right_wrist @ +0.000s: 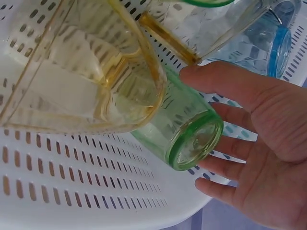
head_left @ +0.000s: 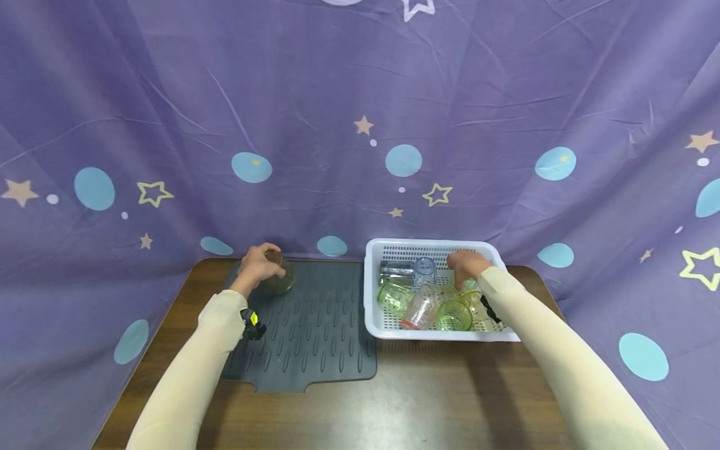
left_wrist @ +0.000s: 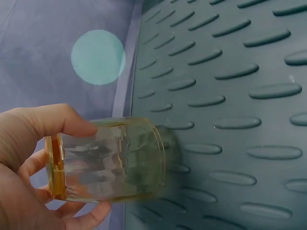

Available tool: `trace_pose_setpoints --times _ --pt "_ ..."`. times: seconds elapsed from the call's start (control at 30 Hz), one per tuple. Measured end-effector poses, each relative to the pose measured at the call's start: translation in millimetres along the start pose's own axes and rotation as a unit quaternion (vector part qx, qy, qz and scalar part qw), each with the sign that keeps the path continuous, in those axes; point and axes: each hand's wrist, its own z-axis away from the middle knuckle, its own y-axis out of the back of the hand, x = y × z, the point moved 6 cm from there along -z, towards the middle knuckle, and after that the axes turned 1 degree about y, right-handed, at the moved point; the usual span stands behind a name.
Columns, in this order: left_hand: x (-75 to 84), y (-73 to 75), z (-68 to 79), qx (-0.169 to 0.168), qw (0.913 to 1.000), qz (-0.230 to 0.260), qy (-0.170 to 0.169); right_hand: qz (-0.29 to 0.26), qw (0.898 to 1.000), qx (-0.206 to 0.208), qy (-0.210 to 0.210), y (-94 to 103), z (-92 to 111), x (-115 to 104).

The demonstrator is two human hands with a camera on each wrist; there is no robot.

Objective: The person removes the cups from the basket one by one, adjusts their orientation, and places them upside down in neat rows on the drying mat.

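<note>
My left hand (head_left: 259, 270) grips a pale amber glass tumbler (left_wrist: 110, 163) by its thick base, thumb on one side and fingers on the other. The tumbler is mouth-down at the back left of the dark grey drying mat (head_left: 315, 325); whether its rim touches the mat I cannot tell. Inside the white basket (head_left: 369, 300), my right hand (right_wrist: 268, 129) reaches beside a green glass (right_wrist: 196, 139) lying tilted, its fingers extended around the base end. Whether they touch it is unclear. A larger yellowish glass vessel (right_wrist: 62, 72) partly overlaps that green glass.
Several more glasses crowd the basket, among them a blue one (head_left: 425, 271), a pink-based one (head_left: 419, 310) and an upright green one (head_left: 454, 317). The mat and basket stand on a brown wooden table (head_left: 405, 400), against a purple curtain (head_left: 315, 125).
</note>
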Motion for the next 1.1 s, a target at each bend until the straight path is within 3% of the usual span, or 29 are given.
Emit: trace_pose_setpoints --times 0.2,0.4,0.8,1.1 --pt "-5.7 2.2 -3.2 0.019 0.9993 -0.033 0.003 0.002 1.000 -0.018 -0.023 -2.1 -2 2" --pt "-14.9 0.3 -5.4 0.022 0.9989 -0.041 0.011 0.045 0.999 -0.024 -0.012 -6.2 -4 -3" --pt "-16.8 -8.9 -8.7 0.013 0.9989 -0.045 0.006 0.130 0.989 0.060 0.033 -17.4 -5 -9" --pt "-18.1 -4.3 -8.0 0.012 0.9987 -0.050 0.001 0.145 0.987 0.064 0.036 -19.5 -13 -10"
